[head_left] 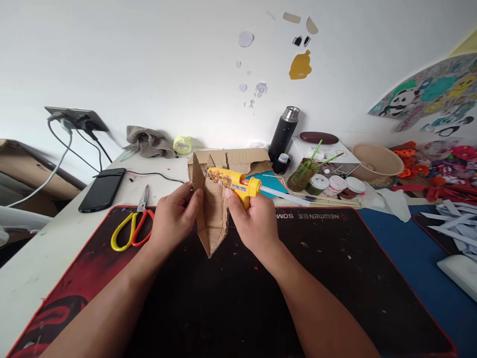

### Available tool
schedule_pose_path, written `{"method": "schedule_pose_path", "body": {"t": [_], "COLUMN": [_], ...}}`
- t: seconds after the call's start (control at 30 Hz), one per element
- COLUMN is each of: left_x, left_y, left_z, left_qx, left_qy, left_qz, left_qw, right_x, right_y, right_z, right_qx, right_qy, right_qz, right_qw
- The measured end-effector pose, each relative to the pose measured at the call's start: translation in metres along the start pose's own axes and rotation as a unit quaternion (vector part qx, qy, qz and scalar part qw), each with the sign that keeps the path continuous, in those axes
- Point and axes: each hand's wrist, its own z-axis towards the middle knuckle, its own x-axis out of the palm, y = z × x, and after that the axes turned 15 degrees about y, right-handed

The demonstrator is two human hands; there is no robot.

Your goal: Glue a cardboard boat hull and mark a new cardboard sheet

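My left hand (176,214) pinches the left wall of a small folded cardboard boat shape (213,233), its pointed end toward me. In my right hand (257,219) is a yellow hot glue gun (238,184), its barrel stained brown, with a clear glue stick (285,195) jutting from the back. The nozzle points left, over the inside of the cardboard near its left wall; whether it touches is too small to tell. My right fingers behind the grip are mostly hidden.
Scissors (134,226) with yellow and red handles lie left, near a black phone (102,190). Behind stand a cardboard piece (238,156), a black thermos (285,132) and several small paint jars (335,185). A black mat (316,278) lies underneath; paper strips (456,223) sit far right.
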Motion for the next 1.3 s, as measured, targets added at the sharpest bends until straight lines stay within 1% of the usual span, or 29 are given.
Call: {"method": "schedule_pose_path", "body": {"t": [0.27, 0.47, 0.67, 0.97, 1.3], "left_x": [0.0007, 0.0006, 0.0010, -0.0009, -0.0028], "left_y": [-0.0024, -0.0032, -0.0014, 0.0006, 0.0010], "left_z": [-0.0001, -0.0003, -0.0003, 0.0015, 0.0012], "left_qx": [0.009, 0.001, 0.004, 0.004, 0.010], "left_qy": [0.007, 0.010, 0.002, -0.012, -0.019], "left_qz": [0.000, 0.008, 0.008, 0.010, 0.027], "left_qw": [1.000, 1.000, 1.000, 1.000, 0.999], "right_x": [-0.0003, -0.0013, -0.0005, 0.0006, 0.0023], "right_y": [0.0010, 0.0005, 0.0002, -0.0002, -0.0003], "right_z": [0.0010, 0.0007, 0.0011, 0.0005, 0.0011], "right_qx": [-0.005, -0.006, -0.007, 0.001, 0.012], "right_qy": [-0.013, -0.011, -0.014, 0.003, 0.007], "right_qz": [-0.003, -0.002, 0.003, -0.004, 0.001], "right_qw": [1.000, 1.000, 1.000, 1.000, 1.000]}}
